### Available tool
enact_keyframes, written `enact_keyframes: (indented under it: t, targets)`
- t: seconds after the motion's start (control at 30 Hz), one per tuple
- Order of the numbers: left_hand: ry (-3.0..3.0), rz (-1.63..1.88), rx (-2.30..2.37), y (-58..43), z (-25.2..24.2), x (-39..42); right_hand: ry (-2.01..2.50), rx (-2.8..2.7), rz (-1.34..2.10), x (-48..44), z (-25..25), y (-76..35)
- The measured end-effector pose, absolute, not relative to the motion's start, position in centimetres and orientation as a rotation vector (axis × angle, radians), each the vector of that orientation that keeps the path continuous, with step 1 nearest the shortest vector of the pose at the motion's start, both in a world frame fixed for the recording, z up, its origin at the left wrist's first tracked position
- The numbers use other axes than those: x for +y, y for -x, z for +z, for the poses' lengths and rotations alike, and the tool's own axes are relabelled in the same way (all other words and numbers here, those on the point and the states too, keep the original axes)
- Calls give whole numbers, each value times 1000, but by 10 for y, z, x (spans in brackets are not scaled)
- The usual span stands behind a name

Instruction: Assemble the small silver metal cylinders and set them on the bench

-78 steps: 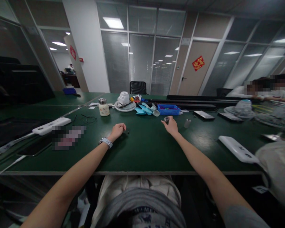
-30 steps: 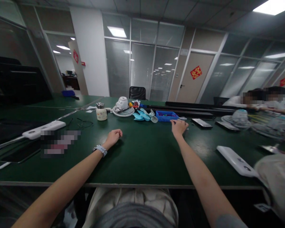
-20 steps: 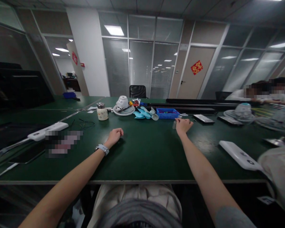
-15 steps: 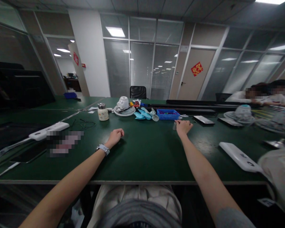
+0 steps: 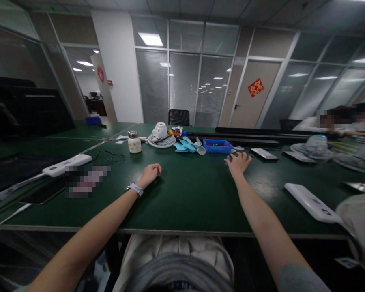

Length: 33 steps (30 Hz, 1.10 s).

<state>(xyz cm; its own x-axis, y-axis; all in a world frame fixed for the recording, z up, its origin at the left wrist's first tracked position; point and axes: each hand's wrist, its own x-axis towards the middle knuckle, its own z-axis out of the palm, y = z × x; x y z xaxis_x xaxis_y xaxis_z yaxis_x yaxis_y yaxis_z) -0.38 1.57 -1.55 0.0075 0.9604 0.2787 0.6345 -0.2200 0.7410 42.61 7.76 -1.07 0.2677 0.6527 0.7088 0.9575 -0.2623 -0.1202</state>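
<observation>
My left hand (image 5: 150, 173) rests as a closed fist on the green table (image 5: 185, 190), with a watch on its wrist; nothing shows in it. My right hand (image 5: 239, 162) is stretched far forward, palm down, its fingers curled over something small and dark that I cannot make out. Just beyond this hand stands a blue tray (image 5: 216, 146) of small parts. Left of the tray lie light-blue fan blades (image 5: 187, 145) and a white fan motor on its round guard (image 5: 161, 136).
A cream flask (image 5: 134, 143) and glasses (image 5: 113, 156) lie at the back left. White power strips lie at the left (image 5: 67, 164) and right (image 5: 310, 198). A flat dark device (image 5: 263, 153) and more fan parts (image 5: 314, 146) sit right, by seated people.
My right hand moved from a dark cylinder to the right, up to the blue tray. A small grey cylinder beside it half a second ago is now hidden. The left fist stayed put.
</observation>
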Motion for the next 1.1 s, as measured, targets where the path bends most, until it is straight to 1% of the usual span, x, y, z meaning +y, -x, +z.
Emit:
enact_keyframes:
  t: [0.13,0.23,0.3,0.47,0.6,0.7,0.8,1.0,1.1]
  targets:
    - [-1886,1097,1633,4,-15,16,1951,-1330,-743,75,-13,-429]
    - [-1886,1104,1627,3,-16,16,1911,-1103,-657,67,-15,-434]
    - [-1878,1108,1631,3,-16,16,1943,-985,-525,63,-16,-439]
    - [-1876,1109,1637,2,-15,15,2109,-827,-54,56,-16,-446]
    - [-1900,1095,1648,3,-15,14,2090,-780,28,49,-13,-438]
    - [-1938,1086,1651,1,-13,12,2050,-900,70,41,-14,-420]
    - [-2050,1158,1576,-5,-7,3,1907,-1154,149,34,-19,-384]
    - [-2273,1451,1291,-37,8,-26,1301,-1663,511,13,-28,-280]
    - [-2423,1529,1162,-50,9,-35,1140,-1825,506,-3,-25,-246]
